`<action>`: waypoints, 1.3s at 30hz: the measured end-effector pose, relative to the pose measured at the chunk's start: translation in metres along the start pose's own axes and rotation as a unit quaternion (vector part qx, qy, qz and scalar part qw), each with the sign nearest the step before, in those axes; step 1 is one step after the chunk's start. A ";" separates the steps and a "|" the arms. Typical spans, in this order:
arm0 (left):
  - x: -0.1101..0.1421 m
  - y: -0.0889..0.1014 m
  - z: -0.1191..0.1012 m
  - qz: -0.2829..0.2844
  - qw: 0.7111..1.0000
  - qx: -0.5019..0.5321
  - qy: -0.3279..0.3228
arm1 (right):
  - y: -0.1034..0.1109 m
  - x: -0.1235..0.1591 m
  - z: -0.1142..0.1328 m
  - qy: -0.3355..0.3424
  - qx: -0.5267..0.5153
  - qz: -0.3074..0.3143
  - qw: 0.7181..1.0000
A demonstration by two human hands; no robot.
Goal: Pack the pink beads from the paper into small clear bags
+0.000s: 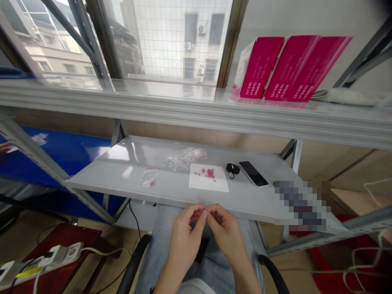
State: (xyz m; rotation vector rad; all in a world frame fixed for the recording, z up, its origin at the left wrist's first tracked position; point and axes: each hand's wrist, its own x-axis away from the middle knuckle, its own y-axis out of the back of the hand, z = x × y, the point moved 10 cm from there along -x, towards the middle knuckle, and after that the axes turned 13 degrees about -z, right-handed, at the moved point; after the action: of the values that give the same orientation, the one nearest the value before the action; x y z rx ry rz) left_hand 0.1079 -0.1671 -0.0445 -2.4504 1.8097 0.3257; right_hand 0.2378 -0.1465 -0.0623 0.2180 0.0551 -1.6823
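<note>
My left hand (187, 229) and my right hand (225, 230) meet above my lap, just in front of the grey table's (171, 189) near edge. On each, thumb and fingers are pinched together, and the fingertips touch those of the other hand. Whatever lies between them is too small or hidden to make out. Beyond the hands, small pink-red beads (210, 173) are heaped and scattered on a white sheet of paper (208, 185). To the left lies a small clear zip bag (148, 178) with a few pink-red pieces in one corner. Several more clear bags (186, 157) are piled behind the paper.
A black case with a carabiner (232, 169) and a phone (253, 173) lie right of the paper. Overhead runs a metal shelf (171, 107) bearing magenta boxes (294, 69). Chair armrests (134, 261) flank me. A power strip (61, 255) sits low left; another person's hand (4, 148) shows at far left.
</note>
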 end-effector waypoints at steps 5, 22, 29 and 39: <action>-0.001 0.000 0.011 0.023 0.998 0.045 0.042 | -0.004 0.004 0.003 0.015 0.035 0.028 0.999; -0.003 0.000 -0.012 0.056 0.977 -0.182 -0.097 | -0.005 0.010 -0.006 -0.032 -0.008 0.020 0.999; 0.001 -0.001 -0.009 0.032 0.947 -0.281 -0.151 | -0.005 0.012 0.012 0.072 0.146 -0.049 0.985; -0.002 0.001 -0.013 0.027 0.955 -0.266 -0.130 | 0.006 0.006 0.016 0.091 0.202 -0.083 0.972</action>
State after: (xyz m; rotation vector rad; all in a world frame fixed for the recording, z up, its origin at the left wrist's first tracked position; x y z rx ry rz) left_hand 0.1083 -0.1679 -0.0311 -2.5005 1.8570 1.2226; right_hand 0.2414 -0.1556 -0.0470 0.6906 -0.1386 -1.8235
